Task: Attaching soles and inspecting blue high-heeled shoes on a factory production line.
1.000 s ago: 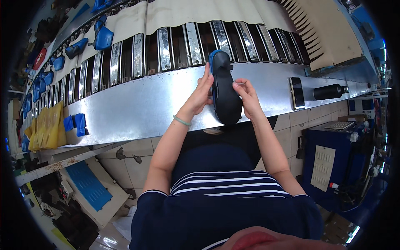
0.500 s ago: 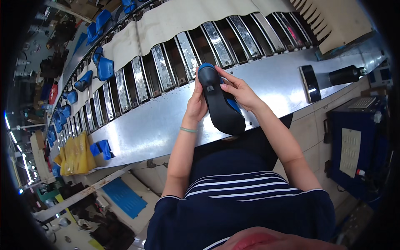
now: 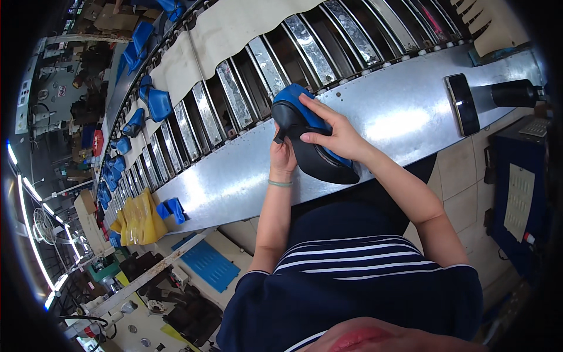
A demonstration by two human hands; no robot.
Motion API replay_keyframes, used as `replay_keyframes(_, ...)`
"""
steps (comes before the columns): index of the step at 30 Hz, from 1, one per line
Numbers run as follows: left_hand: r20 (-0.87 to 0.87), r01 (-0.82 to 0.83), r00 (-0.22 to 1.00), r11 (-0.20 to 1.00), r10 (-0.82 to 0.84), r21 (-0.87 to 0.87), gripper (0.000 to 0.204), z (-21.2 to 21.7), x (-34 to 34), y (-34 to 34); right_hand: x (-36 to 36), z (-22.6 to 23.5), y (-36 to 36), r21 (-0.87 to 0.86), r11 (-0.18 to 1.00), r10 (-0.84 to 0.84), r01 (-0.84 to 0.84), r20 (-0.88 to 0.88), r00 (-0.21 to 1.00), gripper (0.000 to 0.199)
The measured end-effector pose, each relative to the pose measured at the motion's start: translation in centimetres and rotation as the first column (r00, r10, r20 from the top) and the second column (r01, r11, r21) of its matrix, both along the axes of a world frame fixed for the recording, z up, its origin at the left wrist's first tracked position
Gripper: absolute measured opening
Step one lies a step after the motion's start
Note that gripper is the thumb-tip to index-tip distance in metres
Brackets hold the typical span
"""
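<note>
A blue and black shoe-shaped piece, most likely a shoe, is held over the near metal ledge. It tilts, with its blue side turned up toward the right and a small black tab sticking out at the left. My right hand grips it from the right, thumb on the black part and fingers along the blue side. My left hand supports it from the left and beneath; most of its fingers are hidden behind the piece.
Beyond the metal ledge runs a slatted conveyor partly covered by cream cloth. Several blue shoe-like pieces lie farther left. A yellow plastic bag and blue scraps lie left; a phone and black bottle right.
The shoe has been rolled so more of its blue side shows. My right fingers now lie along that side, and my left hand has slipped lower behind it. The whole view has shifted.
</note>
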State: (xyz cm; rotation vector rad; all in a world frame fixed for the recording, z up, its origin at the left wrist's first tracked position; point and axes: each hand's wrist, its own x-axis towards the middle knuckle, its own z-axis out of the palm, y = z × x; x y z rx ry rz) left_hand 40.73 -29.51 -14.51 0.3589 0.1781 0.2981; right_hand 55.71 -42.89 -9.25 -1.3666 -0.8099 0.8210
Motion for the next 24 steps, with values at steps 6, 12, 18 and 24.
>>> replay_keyframes(6,-0.168,-0.037,0.984,0.987,0.064,0.159,0.051,0.1,0.2,-0.1,-0.7,0.4,0.8,-0.006,0.986,-0.165,0.167,0.125,0.978,0.071)
replay_keyframes(12,-0.191,-0.078,0.975,0.981,0.113,0.179,0.048,0.6,0.6,-0.9,-0.8,0.1,1.5,0.021,0.968,-0.249,0.249,0.016,0.968,0.063)
replay_keyframes(18,-0.323,-0.114,0.928,0.968,0.183,0.222,0.047,0.8,0.7,-1.4,-0.5,0.1,1.4,-0.010,0.972,-0.233,0.233,-0.011,0.972,0.063)
replay_keyframes(24,-0.344,-0.095,0.920,0.958,0.189,0.270,0.051,1.2,1.7,-1.2,-0.1,-0.4,1.5,0.025,0.973,-0.225,0.230,-0.122,0.967,0.062)
